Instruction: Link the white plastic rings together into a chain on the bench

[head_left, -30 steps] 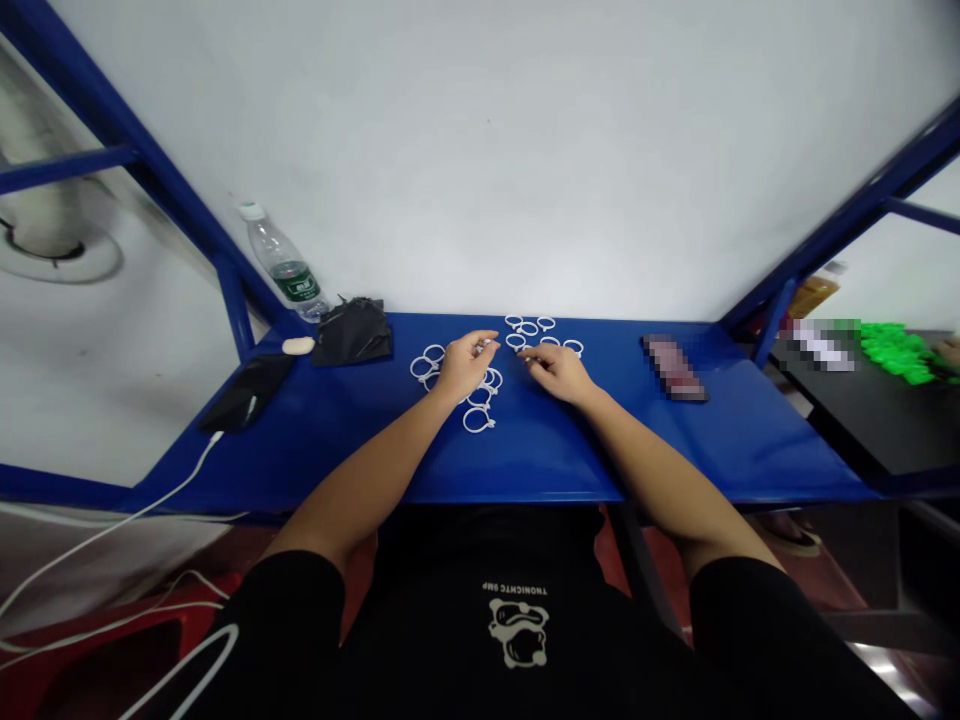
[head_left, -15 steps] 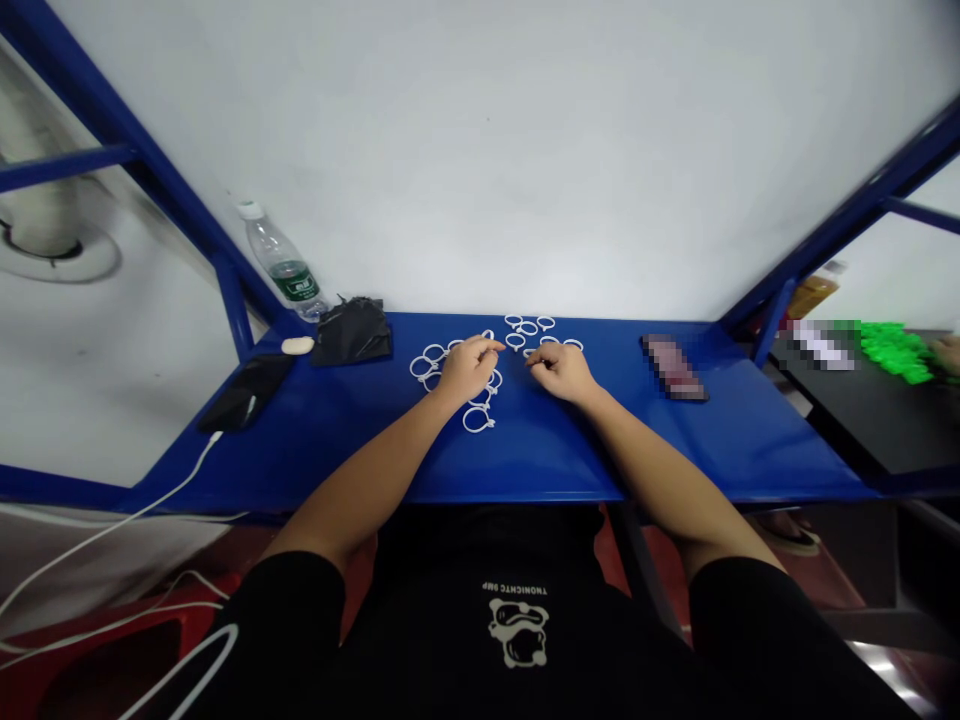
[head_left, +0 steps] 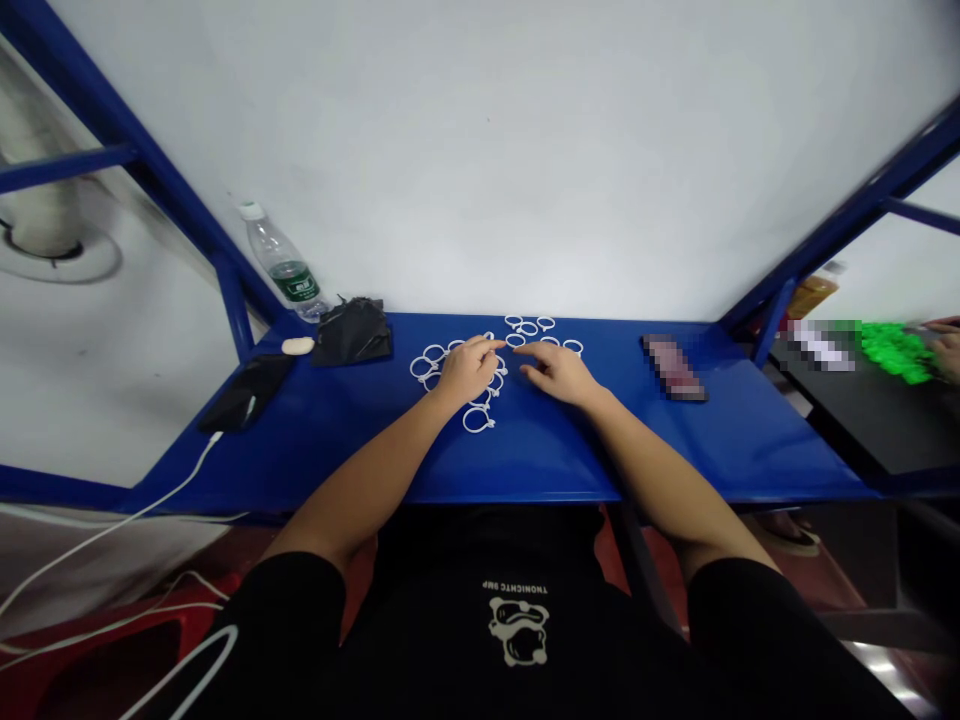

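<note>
Near the centre of the frame, my left hand (head_left: 470,368) covers parts of several thin white rings (head_left: 464,420), and I cannot tell whether its curled fingers hold one. My right hand (head_left: 562,373) partly hides another ring. Pixelation blurs the dark flat slab (head_left: 675,370) at centre right and the bright green pile (head_left: 898,352); beyond it, the frame's edge cuts off a co-worker's hand (head_left: 951,352).

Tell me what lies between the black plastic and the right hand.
In the head view, the left hand and several white rings lie between the black plastic and the right hand.
</note>
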The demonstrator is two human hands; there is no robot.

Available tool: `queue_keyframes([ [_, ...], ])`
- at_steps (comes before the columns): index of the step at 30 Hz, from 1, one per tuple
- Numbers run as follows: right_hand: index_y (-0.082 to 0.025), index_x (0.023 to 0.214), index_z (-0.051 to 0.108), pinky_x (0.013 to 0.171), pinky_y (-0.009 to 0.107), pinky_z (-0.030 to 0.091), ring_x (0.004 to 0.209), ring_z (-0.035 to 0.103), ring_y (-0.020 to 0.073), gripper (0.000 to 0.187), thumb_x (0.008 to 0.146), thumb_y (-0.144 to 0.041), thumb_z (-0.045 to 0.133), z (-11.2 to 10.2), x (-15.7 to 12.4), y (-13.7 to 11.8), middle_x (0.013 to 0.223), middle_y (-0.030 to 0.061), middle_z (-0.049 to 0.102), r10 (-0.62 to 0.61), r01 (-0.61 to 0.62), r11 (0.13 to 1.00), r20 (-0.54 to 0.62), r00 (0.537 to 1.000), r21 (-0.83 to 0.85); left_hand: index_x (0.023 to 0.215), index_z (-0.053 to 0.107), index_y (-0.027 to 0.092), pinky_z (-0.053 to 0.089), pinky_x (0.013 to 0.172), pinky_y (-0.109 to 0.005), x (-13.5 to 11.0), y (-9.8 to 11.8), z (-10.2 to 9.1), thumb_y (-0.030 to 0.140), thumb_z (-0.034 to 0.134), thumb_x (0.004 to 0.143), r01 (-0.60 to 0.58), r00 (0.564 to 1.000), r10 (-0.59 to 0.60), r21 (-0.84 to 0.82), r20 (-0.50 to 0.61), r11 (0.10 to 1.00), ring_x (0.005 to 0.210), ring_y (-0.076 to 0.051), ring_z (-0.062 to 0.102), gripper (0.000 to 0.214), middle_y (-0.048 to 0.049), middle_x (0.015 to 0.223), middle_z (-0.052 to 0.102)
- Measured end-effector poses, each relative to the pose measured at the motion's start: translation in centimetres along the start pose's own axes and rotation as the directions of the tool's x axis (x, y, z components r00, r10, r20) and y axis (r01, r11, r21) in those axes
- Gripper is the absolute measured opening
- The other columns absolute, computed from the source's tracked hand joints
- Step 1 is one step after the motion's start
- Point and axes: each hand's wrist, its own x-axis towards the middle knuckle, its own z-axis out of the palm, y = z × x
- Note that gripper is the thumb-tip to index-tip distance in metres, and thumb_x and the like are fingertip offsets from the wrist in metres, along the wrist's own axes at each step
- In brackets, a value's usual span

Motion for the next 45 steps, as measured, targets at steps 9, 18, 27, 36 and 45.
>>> queue_keyframes([
  [9, -0.025, 0.128, 0.080, 0.086, 0.039, 0.056, 0.104, 0.073, 0.0282, 0.035, 0.100, -0.035, 0.062, -1.9, -0.2, 4.7, 0.122, 0.0119, 0.077, 0.350, -0.357, 0.907, -0.069, 0.934, -0.225, 0.127, 0.082, 0.025, 0.059, 0.088, -0.036, 0.0, 0.1, -0.1, 0.009, 0.051, 0.100, -0.008, 1.000, 0.008, -0.019, 0.022, 1.000, 0.096, -0.021, 0.073, 0.044, -0.0052, 0.106, 0.079],
  [18, -0.023, 0.132, 0.077, 0.089, 0.036, 0.055, 0.108, 0.073, 0.0280, 0.044, 0.092, -0.017, 0.061, -1.0, 0.3, 2.8, 0.127, 0.0114, 0.077, 0.296, -0.258, 0.920, 0.090, 0.951, -0.294, 0.113, 0.086, 0.024, 0.060, 0.088, -0.036, 0.2, 0.2, -0.5, 0.006, 0.049, 0.097, -0.006, 0.997, 0.007, -0.020, 0.071, 1.000, 0.090, -0.019, 0.075, 0.043, -0.0037, 0.103, 0.082],
  [27, -0.022, 0.135, 0.072, 0.083, 0.034, 0.054, 0.094, 0.072, 0.0241, 0.045, 0.092, -0.017, 0.061, -0.6, 0.4, 2.6, 0.114, 0.0088, 0.081, 0.265, -0.256, 0.949, 0.025, 0.964, -0.182, 0.108, 0.085, 0.026, 0.061, 0.101, -0.041, -0.1, 0.5, 0.0, 0.010, 0.056, 0.096, 0.047, 0.986, -0.040, -0.039, 0.162, 0.998, 0.107, -0.023, 0.079, 0.035, -0.0030, 0.115, 0.084],
  [36, -0.020, 0.127, 0.072, 0.084, 0.038, 0.059, 0.083, 0.071, 0.0220, 0.035, 0.096, -0.031, 0.061, 0.3, 0.1, 1.9, 0.099, 0.0081, 0.078, 0.172, -0.144, 0.979, -0.202, 0.964, 0.146, 0.092, 0.080, 0.023, 0.061, 0.091, -0.038, -0.1, 0.9, -0.3, 0.010, 0.065, 0.092, 0.096, 0.992, -0.101, 0.068, 0.078, 0.993, 0.096, -0.021, 0.073, 0.020, -0.0049, 0.123, 0.076],
  [45, -0.025, 0.129, 0.067, 0.097, 0.045, 0.063, 0.103, 0.078, 0.0242, 0.048, 0.083, -0.037, 0.075, 2.0, 0.4, 1.1, 0.119, 0.0092, 0.080, 0.158, -0.140, 0.667, 0.044, 0.986, 0.731, 0.126, 0.074, 0.028, 0.060, 0.080, -0.032, -0.7, 1.8, -0.2, 0.021, 0.079, 0.093, -0.156, 0.980, 0.157, -0.023, 0.119, 0.988, 0.093, -0.017, 0.072, 0.034, -0.0059, 0.133, 0.071],
])
